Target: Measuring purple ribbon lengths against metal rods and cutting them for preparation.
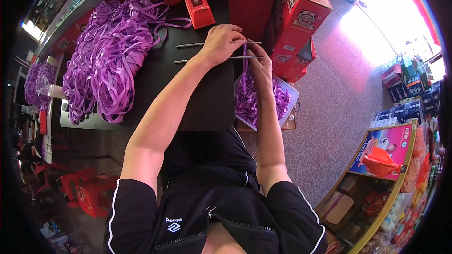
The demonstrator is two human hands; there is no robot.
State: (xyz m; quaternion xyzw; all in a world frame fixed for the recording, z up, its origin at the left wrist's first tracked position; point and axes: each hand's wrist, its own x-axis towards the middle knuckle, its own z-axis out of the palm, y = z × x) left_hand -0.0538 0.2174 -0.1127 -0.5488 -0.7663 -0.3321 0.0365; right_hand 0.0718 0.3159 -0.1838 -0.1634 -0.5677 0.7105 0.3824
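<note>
Two thin metal rods [188, 61] lie side by side across the right edge of the black table. A strip of purple ribbon [245, 61] runs over the rods' right part and hangs below them. My left hand [220, 43] is over the rods, its fingers pinched at the ribbon. Just right of it, my right hand [260, 61] has its fingers closed round the ribbon by the rod ends; the fingertips are partly hidden. Beneath the right forearm stands a white tray [290, 88] with many short purple ribbon pieces.
A big tangled heap of purple ribbon [110, 56] covers the left of the black table [193, 99]. A red tape dispenser [198, 7] sits at its far edge. Red cartons [301, 14] are stacked right of the table. A display shelf [358, 197] stands at the lower right.
</note>
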